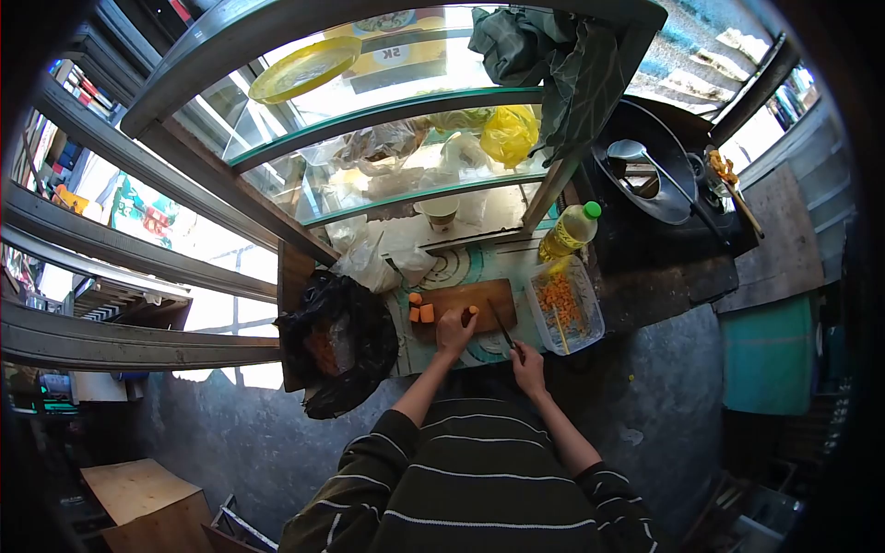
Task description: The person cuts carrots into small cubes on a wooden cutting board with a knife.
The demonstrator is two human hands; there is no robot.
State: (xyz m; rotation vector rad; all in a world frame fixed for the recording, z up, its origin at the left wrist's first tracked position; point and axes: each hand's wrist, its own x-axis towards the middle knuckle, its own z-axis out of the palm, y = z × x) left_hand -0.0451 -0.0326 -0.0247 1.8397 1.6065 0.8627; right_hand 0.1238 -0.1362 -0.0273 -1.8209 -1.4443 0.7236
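Observation:
My left hand (454,333) rests on a wooden cutting board (442,296), its fingers closed around a carrot piece (473,311) whose orange end shows at the fingertips. In my right hand (528,370) is the handle of a knife (503,324); its dark blade points away from me over the board's right side, apart from the carrot. Several carrot chunks (426,313) sit at the board's left end. Just right of the board, a clear plastic container (598,324) holds small chopped orange bits (558,297) and a thin yellowish stick or handle.
A black plastic bag (373,346) lies open at the left, beside white plastic bags (369,263). An oil bottle (570,232) with a green cap stands behind the container. A wok (678,198) with a ladle sits at the right. The glass display case (387,207) rises ahead, a paper cup (441,214) near its base.

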